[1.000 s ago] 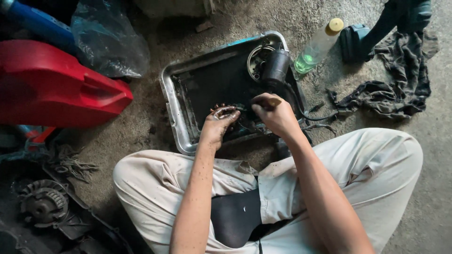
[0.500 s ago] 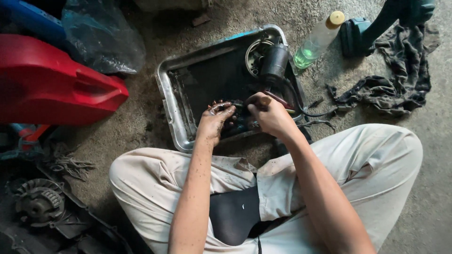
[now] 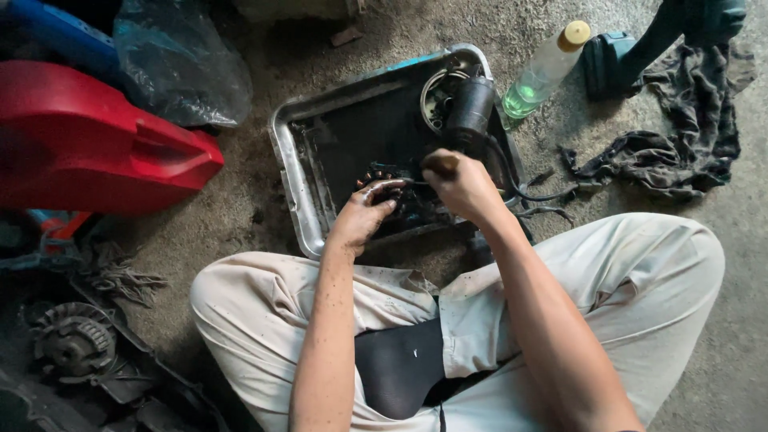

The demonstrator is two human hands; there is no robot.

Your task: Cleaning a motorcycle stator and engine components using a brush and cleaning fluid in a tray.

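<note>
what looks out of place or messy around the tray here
The metal tray has a bent, dented rim and is black with grime inside. A plastic bottle lies tipped on the floor beside it, and a dirty rag is crumpled nearby. No spill shows.

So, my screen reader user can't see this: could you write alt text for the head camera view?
Seen from above, a person sitting cross-legged on a gritty floor holds a small round coil part with the left hand and a wooden-handled tool with the right hand, over a dirty metal tray. A red plastic container lies beside it, a clear bottle behind.
</note>
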